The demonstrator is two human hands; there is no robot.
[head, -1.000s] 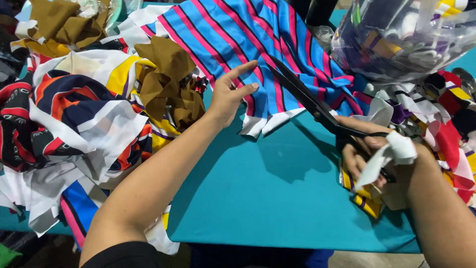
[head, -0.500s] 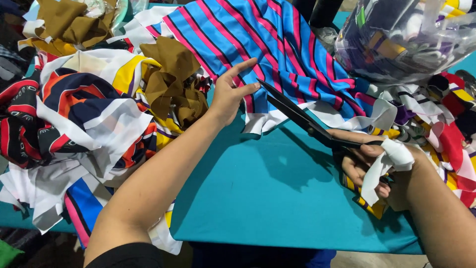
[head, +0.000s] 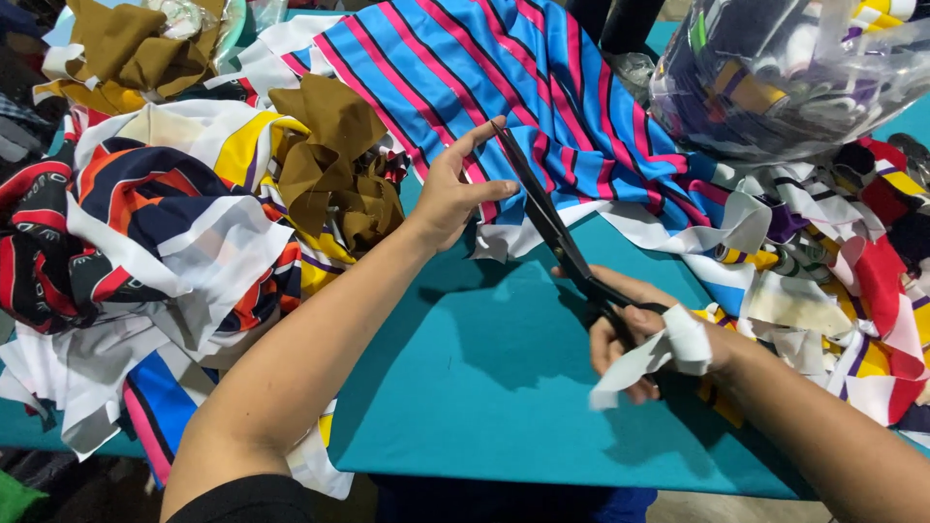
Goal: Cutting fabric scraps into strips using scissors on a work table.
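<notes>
A blue cloth with pink and black stripes [head: 542, 87] lies spread at the back of a teal table [head: 504, 387]. My left hand [head: 455, 194] pinches the cloth's near edge, thumb and fingers on the fabric. My right hand [head: 639, 334] grips black scissors [head: 552, 228], whose blades point up and away and lie against the cloth's edge right beside my left hand. A white fabric strip [head: 659, 353] is wrapped around my right hand.
Piled fabric scraps in white, red, navy and yellow [head: 145, 252] fill the left side, with brown pieces [head: 334, 165] on top. A clear plastic bag of offcuts [head: 794, 68] stands at the back right above more scraps [head: 852, 261].
My right hand has drawn closer and the scissors have swung more upright, their tips now reaching the cloth by my left hand. My left hand keeps hold of the cloth's edge.
</notes>
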